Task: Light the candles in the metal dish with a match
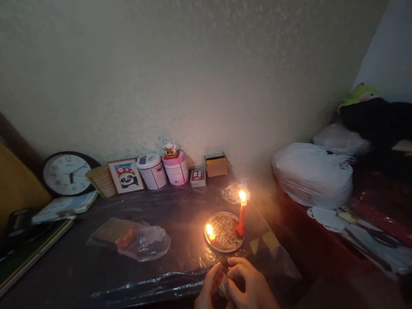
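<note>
Close to the table's front edge, my left hand (211,297) is closed around a small red matchbox (221,280), with pale match sticks showing in it. Against the box's right side, the thumb and fingers of my right hand (248,288) are curled in and closed on it. Whether a single match is between them cannot be made out. Just beyond my hands lies a round metal plate (226,245). A tall red candle (242,220) burns upright at its right rim. The short stub of a second red candle (212,239) burns at its left.
Behind the plate sits another round lid (230,193). Along the wall stand a clock (68,173), a panda picture (125,175), two tins (152,172), another matchbox (197,177) and a cardboard box (216,165). A plastic bag (148,241) lies left; a white bag (311,175) sits right.
</note>
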Tool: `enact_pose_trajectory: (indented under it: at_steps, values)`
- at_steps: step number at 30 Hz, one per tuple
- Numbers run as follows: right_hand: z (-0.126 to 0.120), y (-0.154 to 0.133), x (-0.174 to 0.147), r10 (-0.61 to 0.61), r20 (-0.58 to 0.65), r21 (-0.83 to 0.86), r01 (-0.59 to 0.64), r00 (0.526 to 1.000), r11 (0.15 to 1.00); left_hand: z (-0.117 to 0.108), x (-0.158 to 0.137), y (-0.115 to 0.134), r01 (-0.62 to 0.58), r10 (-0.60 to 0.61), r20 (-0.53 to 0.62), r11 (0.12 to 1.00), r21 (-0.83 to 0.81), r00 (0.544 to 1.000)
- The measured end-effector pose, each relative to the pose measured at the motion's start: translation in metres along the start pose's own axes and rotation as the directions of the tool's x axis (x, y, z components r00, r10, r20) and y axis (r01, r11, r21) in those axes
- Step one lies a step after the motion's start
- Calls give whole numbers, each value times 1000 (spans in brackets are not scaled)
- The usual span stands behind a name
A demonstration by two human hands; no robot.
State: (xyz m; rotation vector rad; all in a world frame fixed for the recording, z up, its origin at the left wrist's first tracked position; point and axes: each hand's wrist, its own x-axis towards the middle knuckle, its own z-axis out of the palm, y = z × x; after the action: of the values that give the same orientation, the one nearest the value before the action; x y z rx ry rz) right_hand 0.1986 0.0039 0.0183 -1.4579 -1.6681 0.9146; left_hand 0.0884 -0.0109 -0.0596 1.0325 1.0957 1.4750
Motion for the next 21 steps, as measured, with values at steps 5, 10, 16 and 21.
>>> enact_pose_trajectory:
  at_steps: [5, 10, 16, 21]
  values:
    - [1, -4, -1, 32, -5, 114, -31, 999, 993, 3, -2, -5, -34, 35, 14, 999, -42, 999]
    - [-5, -13, 3, 49, -83, 295, -22, 995, 955, 2, -1, -10, -103, 107, 102, 994, -44, 989]
    - [-16, -14, 8, 118, -155, 479, -30, 981, 877, -11, 12, 1, 57, -61, -18, 987, -148, 998]
    - [-11, -19, 7, 118, -55, 531, -71, 991, 844, -32, 26, 36, 130, -154, -124, 975, -180, 980]
